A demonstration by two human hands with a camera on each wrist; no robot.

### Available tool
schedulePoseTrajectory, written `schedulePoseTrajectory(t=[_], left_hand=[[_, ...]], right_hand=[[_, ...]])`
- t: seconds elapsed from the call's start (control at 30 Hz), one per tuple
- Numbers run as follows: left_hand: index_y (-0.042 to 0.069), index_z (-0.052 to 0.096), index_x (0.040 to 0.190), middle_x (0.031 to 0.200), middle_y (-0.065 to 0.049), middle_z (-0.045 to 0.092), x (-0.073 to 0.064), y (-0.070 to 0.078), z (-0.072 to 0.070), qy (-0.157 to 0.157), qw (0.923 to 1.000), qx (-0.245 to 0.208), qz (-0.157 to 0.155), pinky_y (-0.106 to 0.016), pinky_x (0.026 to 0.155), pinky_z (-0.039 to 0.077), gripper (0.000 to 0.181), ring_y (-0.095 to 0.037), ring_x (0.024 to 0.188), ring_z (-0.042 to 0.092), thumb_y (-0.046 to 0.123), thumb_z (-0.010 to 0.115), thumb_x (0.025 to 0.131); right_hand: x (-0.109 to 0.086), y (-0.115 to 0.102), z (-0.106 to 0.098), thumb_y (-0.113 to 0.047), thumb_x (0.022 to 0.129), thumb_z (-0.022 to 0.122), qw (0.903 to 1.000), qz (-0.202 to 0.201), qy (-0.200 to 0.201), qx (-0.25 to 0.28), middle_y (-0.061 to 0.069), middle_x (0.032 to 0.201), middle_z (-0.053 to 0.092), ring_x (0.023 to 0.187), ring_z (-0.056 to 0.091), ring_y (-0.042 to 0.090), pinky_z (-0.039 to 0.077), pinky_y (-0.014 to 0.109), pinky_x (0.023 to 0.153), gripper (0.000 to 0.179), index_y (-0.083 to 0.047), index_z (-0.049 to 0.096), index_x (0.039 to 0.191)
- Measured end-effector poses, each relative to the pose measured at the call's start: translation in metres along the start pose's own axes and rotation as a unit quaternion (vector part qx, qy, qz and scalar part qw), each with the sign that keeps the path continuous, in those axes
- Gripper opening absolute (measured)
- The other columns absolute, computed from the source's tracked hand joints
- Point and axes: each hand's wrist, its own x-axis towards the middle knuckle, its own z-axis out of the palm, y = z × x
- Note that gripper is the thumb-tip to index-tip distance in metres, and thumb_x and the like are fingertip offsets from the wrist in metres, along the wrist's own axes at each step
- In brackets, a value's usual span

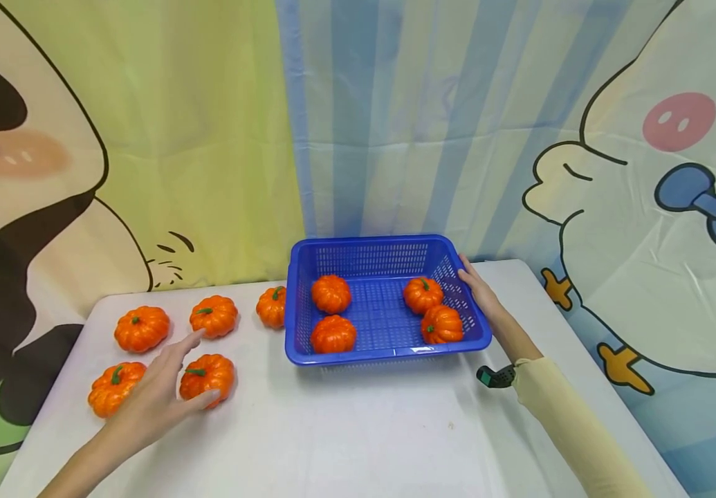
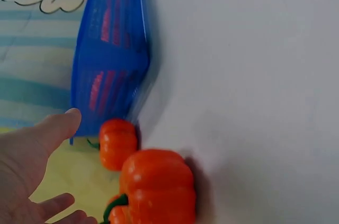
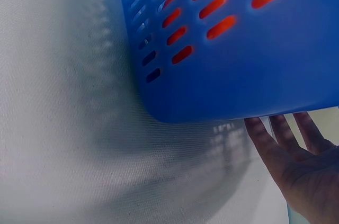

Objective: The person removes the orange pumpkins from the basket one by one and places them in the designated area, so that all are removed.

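My left hand (image 1: 152,394) hovers over the left of the table, fingers spread and thumb apart, holding nothing. Just beside it is a small orange pumpkin (image 1: 211,377) with a green stem, between thumb and fingers as seen from the head. Further pumpkins stand around it: one at the back (image 1: 214,316), one at the back left (image 1: 142,329), one partly behind the hand (image 1: 113,389). My right hand (image 1: 482,290) touches the right side of a blue perforated basket (image 1: 389,355) with fairly straight fingers (image 3: 265,139). Several pumpkins (image 1: 333,335) lie inside the basket, in a left and a right pair.
Another pumpkin (image 1: 272,307) stands close against the basket's left side, partly hidden by it. A small black-and-green device (image 1: 496,377) shows at the right wrist. Cartoon-printed curtains (image 1: 208,138) border the white table (image 1: 358,443) at the back and sides.
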Motion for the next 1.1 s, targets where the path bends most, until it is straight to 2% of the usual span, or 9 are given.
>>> schedulePoseTrajectory(t=[0.13, 0.23, 0.5, 0.73, 0.9, 1.1], left_hand=[[0.008, 0.032, 0.148, 0.136, -0.018, 0.051, -0.002, 0.014, 0.001, -0.033, 0.9990, -0.029, -0.007, -0.056, 0.088, 0.052, 0.091, -0.035, 0.117, 0.053, 0.037, 0.081, 0.077], [0.009, 0.032, 0.148, 0.137, -0.017, 0.051, -0.003, 0.020, 0.002, -0.054, 0.9978, -0.034, -0.019, -0.054, 0.090, 0.053, 0.087, -0.035, 0.119, 0.053, 0.040, 0.078, 0.080], [0.013, 0.039, 0.144, 0.133, -0.011, 0.057, -0.011, 0.025, 0.009, -0.056, 0.9978, -0.035, -0.008, -0.053, 0.094, 0.050, 0.075, -0.030, 0.120, 0.056, 0.043, 0.073, 0.084], [0.020, 0.042, 0.142, 0.133, -0.004, 0.057, -0.016, 0.032, 0.016, -0.080, 0.9937, -0.079, -0.008, -0.037, 0.088, 0.057, 0.062, -0.023, 0.117, 0.058, 0.041, 0.068, 0.089], [0.021, 0.043, 0.140, 0.133, -0.006, 0.058, -0.016, 0.036, 0.019, -0.097, 0.9909, -0.088, -0.031, -0.045, 0.088, 0.056, 0.061, -0.027, 0.115, 0.060, 0.043, 0.067, 0.089], [0.023, 0.044, 0.139, 0.133, -0.008, 0.058, -0.015, 0.040, 0.020, -0.124, 0.9854, -0.101, -0.057, -0.043, 0.088, 0.056, 0.061, -0.027, 0.113, 0.061, 0.048, 0.066, 0.088]], right_hand=[[0.000, 0.000, -0.001, -0.028, 0.107, 0.024, 1.0000, -0.001, 0.002, -0.004, 0.004, 0.165, -0.011, 0.152, -0.002, 0.032, 0.001, 0.050, 0.123, 0.059, -0.024, -0.009, 0.155], [0.000, 0.000, -0.001, -0.028, 0.107, 0.024, 1.0000, 0.001, 0.002, -0.006, 0.004, 0.164, -0.012, 0.152, -0.002, 0.033, 0.000, 0.051, 0.123, 0.059, -0.024, -0.009, 0.155], [0.006, 0.010, -0.006, -0.030, 0.107, 0.022, 1.0000, -0.007, 0.002, -0.003, 0.004, 0.164, -0.012, 0.152, -0.001, 0.033, 0.001, 0.051, 0.123, 0.058, -0.027, -0.010, 0.155], [0.015, 0.023, -0.011, -0.041, 0.106, 0.025, 0.9993, -0.014, 0.012, -0.032, -0.001, 0.165, -0.010, 0.153, 0.001, 0.031, 0.004, 0.052, 0.123, 0.058, -0.035, -0.007, 0.155], [0.015, 0.024, -0.010, -0.043, 0.105, 0.026, 0.9992, -0.016, 0.011, -0.034, -0.001, 0.165, -0.009, 0.153, 0.002, 0.031, 0.005, 0.052, 0.123, 0.059, -0.036, -0.006, 0.154], [0.008, 0.011, -0.005, -0.032, 0.107, 0.023, 1.0000, -0.006, 0.000, -0.008, 0.003, 0.165, -0.010, 0.152, 0.001, 0.033, 0.003, 0.051, 0.123, 0.058, -0.029, -0.009, 0.155]])
